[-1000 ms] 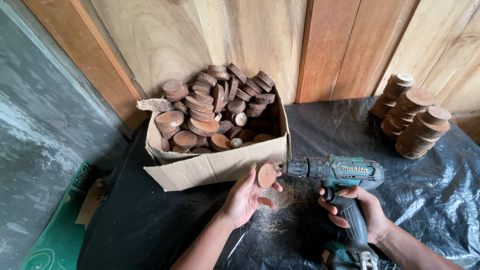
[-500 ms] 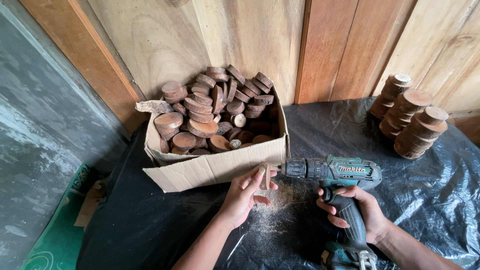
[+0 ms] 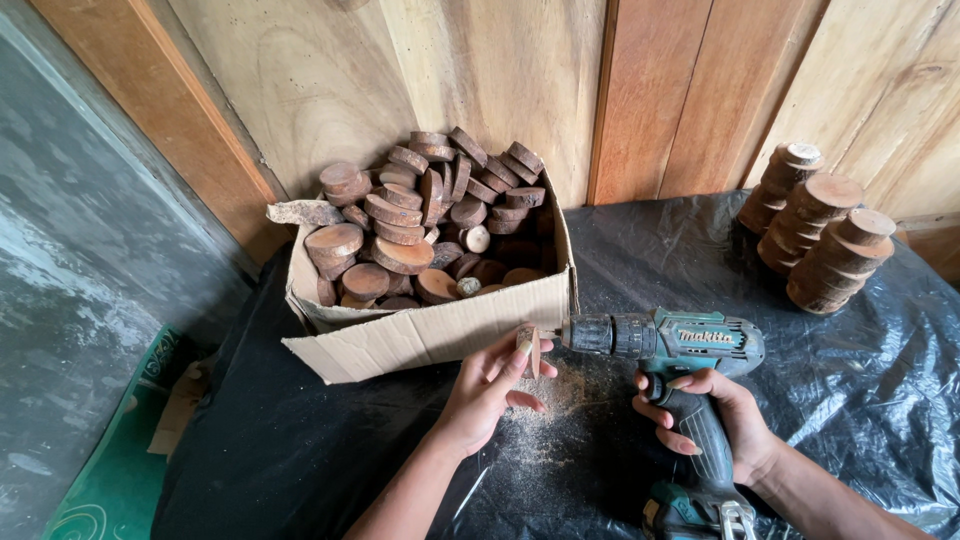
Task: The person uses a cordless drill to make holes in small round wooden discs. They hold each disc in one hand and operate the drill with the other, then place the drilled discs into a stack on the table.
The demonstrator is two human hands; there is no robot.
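Note:
My left hand [image 3: 487, 390] pinches a small round wooden disc [image 3: 529, 347] on edge, just in front of the cardboard box. My right hand [image 3: 712, 412] grips the handle of a teal and black cordless drill [image 3: 668, 345], held level and pointing left. The drill's tip meets the flat face of the disc. Pale sawdust [image 3: 545, 420] lies on the black plastic sheet [image 3: 850, 390] below the hands.
An open cardboard box [image 3: 430, 335] heaped with round wood slices [image 3: 420, 230] stands against the wooden wall. Three stacks of wood discs [image 3: 820, 240] stand at the back right. A grey floor and a green mat [image 3: 110, 470] lie to the left.
The disc has turned from face-up to edge-on in my left hand, and the drill has shifted left until its tip touches the disc.

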